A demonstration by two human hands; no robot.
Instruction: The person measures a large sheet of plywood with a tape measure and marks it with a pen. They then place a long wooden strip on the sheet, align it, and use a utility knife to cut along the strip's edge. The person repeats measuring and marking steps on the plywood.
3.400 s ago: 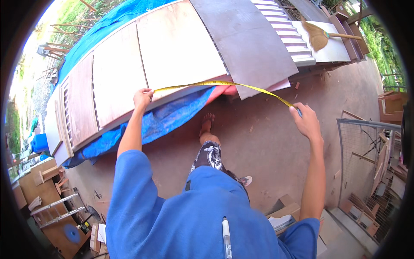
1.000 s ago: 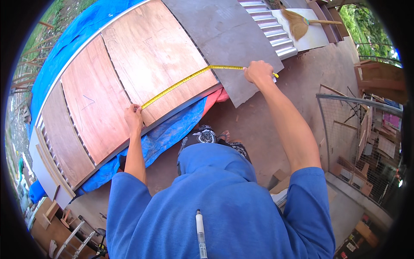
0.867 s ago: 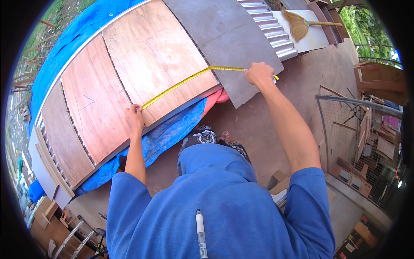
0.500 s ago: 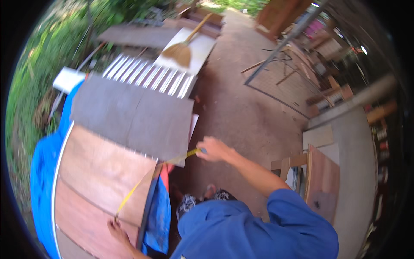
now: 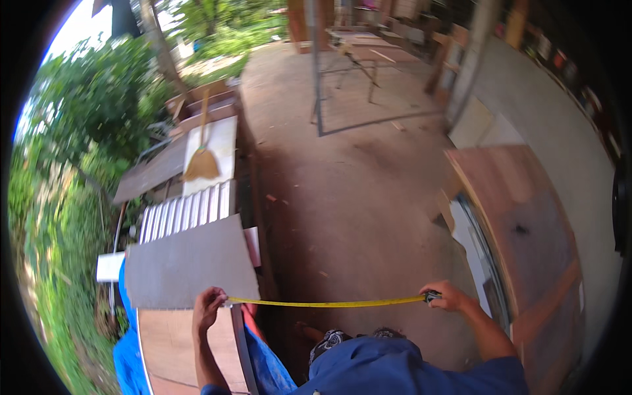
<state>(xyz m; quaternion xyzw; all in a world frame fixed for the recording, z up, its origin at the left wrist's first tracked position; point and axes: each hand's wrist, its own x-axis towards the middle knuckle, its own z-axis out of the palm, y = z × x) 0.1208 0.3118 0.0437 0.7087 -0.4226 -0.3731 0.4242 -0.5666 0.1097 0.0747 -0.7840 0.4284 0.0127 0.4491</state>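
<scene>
A yellow tape measure (image 5: 329, 304) stretches nearly level across the view, between my two hands. My left hand (image 5: 209, 307) pinches its free end, above the seam where a grey board (image 5: 191, 263) meets a light brown plywood sheet (image 5: 187, 342). Its dark case (image 5: 432, 296) sits in my right hand (image 5: 449, 296), whose fingers are wrapped round it. My right hand is out over the floor, to the left of a leaning brown board (image 5: 520, 197). The blade between my hands hangs in the air over the floor.
A corrugated metal sheet (image 5: 187, 210) and a broom (image 5: 201, 164) on a white board lie beyond the grey board. Blue tarpaulin (image 5: 263, 365) hangs beside the plywood. A metal-framed mesh panel (image 5: 319, 99) and a grey post (image 5: 474, 66) stand farther off.
My left hand has lifted the tape's end off the plywood. My right hand has moved right with the case, so the blade spans the floor. The view has swung up and right.
</scene>
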